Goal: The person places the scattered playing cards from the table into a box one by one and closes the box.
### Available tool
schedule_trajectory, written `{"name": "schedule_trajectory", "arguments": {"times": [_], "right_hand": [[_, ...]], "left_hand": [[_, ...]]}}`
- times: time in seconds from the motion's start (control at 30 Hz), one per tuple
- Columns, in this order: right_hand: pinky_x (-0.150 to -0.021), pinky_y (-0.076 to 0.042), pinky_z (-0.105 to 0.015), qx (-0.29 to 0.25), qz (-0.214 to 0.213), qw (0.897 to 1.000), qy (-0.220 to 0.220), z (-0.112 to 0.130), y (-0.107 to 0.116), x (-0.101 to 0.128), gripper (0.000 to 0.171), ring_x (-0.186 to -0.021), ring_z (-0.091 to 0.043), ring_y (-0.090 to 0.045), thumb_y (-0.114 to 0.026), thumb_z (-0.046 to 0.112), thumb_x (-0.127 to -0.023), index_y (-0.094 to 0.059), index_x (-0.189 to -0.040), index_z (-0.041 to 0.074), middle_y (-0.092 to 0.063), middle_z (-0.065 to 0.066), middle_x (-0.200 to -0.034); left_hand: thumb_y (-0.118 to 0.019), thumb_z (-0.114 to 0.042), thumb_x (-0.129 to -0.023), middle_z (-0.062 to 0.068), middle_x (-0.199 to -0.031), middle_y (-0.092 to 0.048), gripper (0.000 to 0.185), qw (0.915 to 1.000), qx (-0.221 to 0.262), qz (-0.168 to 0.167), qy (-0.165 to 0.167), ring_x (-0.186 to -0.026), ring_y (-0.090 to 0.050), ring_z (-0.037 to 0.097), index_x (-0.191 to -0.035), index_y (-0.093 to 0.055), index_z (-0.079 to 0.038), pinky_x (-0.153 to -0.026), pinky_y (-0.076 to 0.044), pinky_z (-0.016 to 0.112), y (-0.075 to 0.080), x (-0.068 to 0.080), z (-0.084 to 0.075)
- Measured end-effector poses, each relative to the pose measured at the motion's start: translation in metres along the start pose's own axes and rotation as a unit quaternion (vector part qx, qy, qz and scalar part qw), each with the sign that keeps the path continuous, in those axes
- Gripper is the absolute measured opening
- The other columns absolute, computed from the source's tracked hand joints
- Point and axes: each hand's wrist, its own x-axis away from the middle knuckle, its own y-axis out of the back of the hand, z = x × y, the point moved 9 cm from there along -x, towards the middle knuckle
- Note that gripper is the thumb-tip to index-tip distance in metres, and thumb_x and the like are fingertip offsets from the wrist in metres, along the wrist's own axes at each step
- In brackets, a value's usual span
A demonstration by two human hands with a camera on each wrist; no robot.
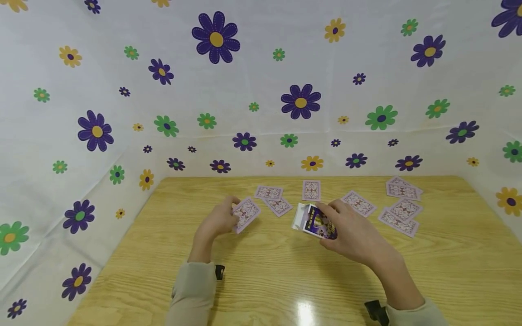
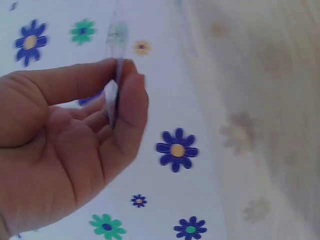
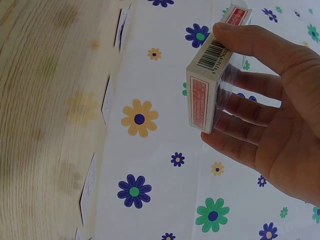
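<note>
Left hand (image 1: 218,222): we pinch one face-down card (image 1: 246,214).
Right hand (image 1: 350,235): we grip the card box (image 1: 316,222).
Beyond our hands: loose cards (image 1: 401,203) on the table (image 1: 261,271).

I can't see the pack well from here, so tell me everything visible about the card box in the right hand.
The card box is a small cardboard pack with a purple printed face, red-and-white side panels and a barcode on one narrow side. Its white flap end stands open, facing left. The right hand grips it by thumb and fingers above the wooden table, near scattered face-down cards.
</note>
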Motion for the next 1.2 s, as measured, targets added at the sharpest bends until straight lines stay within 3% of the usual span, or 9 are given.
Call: {"name": "schedule_trajectory", "arguments": {"times": [0.1, 0.2, 0.4, 0.5, 0.73, 1.03, 1.2], "right_hand": [[-0.076, -0.054, -0.035, 0.002, -0.002, 1.0, 0.003, 0.0, 0.0, 0.0, 0.075, -0.092, -0.021, -0.058, -0.085, 0.022, -0.075, -0.053, -0.14, 0.003, -0.059, -0.014, -0.117], [-0.078, -0.054, -0.037, 0.004, -0.002, 1.0, 0.005, 0.0, -0.001, -0.001, 0.076, -0.094, -0.022, -0.058, -0.085, 0.022, -0.075, -0.053, -0.14, 0.002, -0.059, -0.014, -0.117], [-0.078, -0.054, -0.036, 0.0, 0.001, 1.0, 0.002, -0.002, -0.002, -0.001, 0.075, -0.093, -0.021, -0.057, -0.085, 0.022, -0.075, -0.053, -0.14, 0.002, -0.059, -0.013, -0.117], [-0.076, -0.053, -0.035, -0.001, 0.006, 1.0, -0.002, -0.002, -0.003, -0.001, 0.075, -0.093, -0.02, -0.056, -0.085, 0.023, -0.076, -0.053, -0.14, 0.002, -0.058, -0.013, -0.117], [-0.076, -0.053, -0.035, -0.006, 0.008, 1.0, -0.007, -0.004, -0.001, -0.001, 0.074, -0.092, -0.02, -0.055, -0.084, 0.021, -0.077, -0.052, -0.14, -0.001, -0.058, -0.014, -0.116], [-0.079, -0.054, -0.037, -0.007, 0.008, 1.0, -0.016, -0.006, 0.0, -0.002, 0.077, -0.095, -0.021, -0.055, -0.084, 0.022, -0.077, -0.05, -0.142, 0.001, -0.057, -0.013, -0.117], [-0.08, -0.054, -0.036, -0.003, 0.009, 1.0, -0.009, -0.003, -0.004, 0.0, 0.077, -0.093, -0.019, -0.056, -0.086, 0.023, -0.076, -0.052, -0.142, 0.003, -0.057, -0.012, -0.115]], "left_hand": [[-0.051, 0.003, -0.094, 0.02, -0.1, -0.059, 0.046, 0.9972, 0.068, -0.018, -0.023, -0.073, -0.058, 0.02, -0.138, -0.036, 0.004, -0.06, -0.048, 0.027, 0.004, 0.009, -0.014], [-0.054, 0.003, -0.094, 0.02, -0.102, -0.058, 0.043, 0.9926, 0.106, -0.039, -0.047, -0.077, -0.061, 0.022, -0.134, -0.039, 0.005, -0.064, -0.053, 0.029, 0.008, 0.016, -0.029], [-0.056, 0.0, -0.094, 0.018, -0.097, -0.058, 0.035, 0.9862, 0.131, -0.057, -0.084, -0.073, -0.059, 0.022, -0.128, -0.049, -0.001, -0.06, -0.052, 0.029, 0.004, 0.034, -0.06], [-0.053, -0.001, -0.097, 0.017, -0.095, -0.059, 0.03, 0.984, 0.132, -0.055, -0.106, -0.069, -0.058, 0.022, -0.127, -0.053, -0.005, -0.056, -0.05, 0.027, -0.004, 0.044, -0.076], [-0.043, -0.005, -0.103, 0.015, -0.109, -0.063, 0.03, 0.9762, 0.134, -0.04, -0.165, -0.073, -0.061, 0.021, -0.13, -0.055, -0.01, -0.049, -0.053, 0.029, -0.017, 0.058, -0.105], [-0.045, -0.004, -0.103, 0.014, -0.123, -0.058, 0.029, 0.9676, 0.073, -0.079, -0.229, -0.058, -0.053, 0.016, -0.129, -0.059, -0.007, -0.043, -0.05, 0.025, -0.021, 0.062, -0.13], [-0.046, -0.003, -0.103, 0.019, -0.12, -0.055, 0.028, 0.9661, 0.051, -0.102, -0.232, -0.061, -0.052, 0.015, -0.127, -0.061, -0.004, -0.044, -0.049, 0.022, -0.027, 0.062, -0.133]]}}
